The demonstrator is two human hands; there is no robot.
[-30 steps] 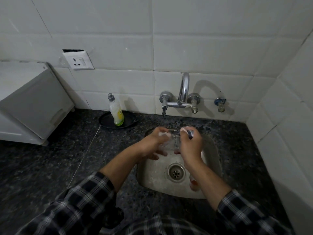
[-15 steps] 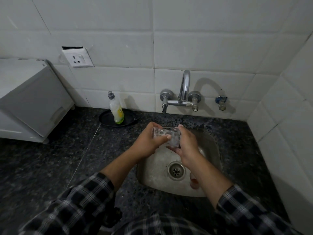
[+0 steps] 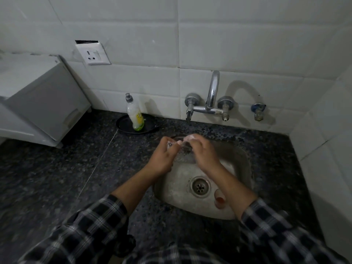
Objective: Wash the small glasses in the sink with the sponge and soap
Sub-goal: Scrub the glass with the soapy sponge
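One small glass [image 3: 219, 201] lies in the sink [image 3: 174, 189] at its near right side. Over the sink's far half, the left hand [image 3: 162, 158] and right hand [image 3: 205, 154] both curl their fingers around a second glass [image 3: 183, 152]. The soap bottle [image 3: 135, 116] stands beyond the sink's far left corner.

Left hand [image 3: 162, 157] grips small glass [image 3: 182, 151] above rear of sink [image 3: 236, 162]. Right hand [image 3: 204, 153] curls over its rim, suds [image 3: 190, 138] on fingertips. Second glass [image 3: 220, 200] sits in sink just beside drain [image 3: 200, 186]. Soap bottle [image 3: 134, 115] stands upright on dark dish [image 3: 122, 125], on tabletop [image 3: 76, 159] left of tap [image 3: 212, 92].
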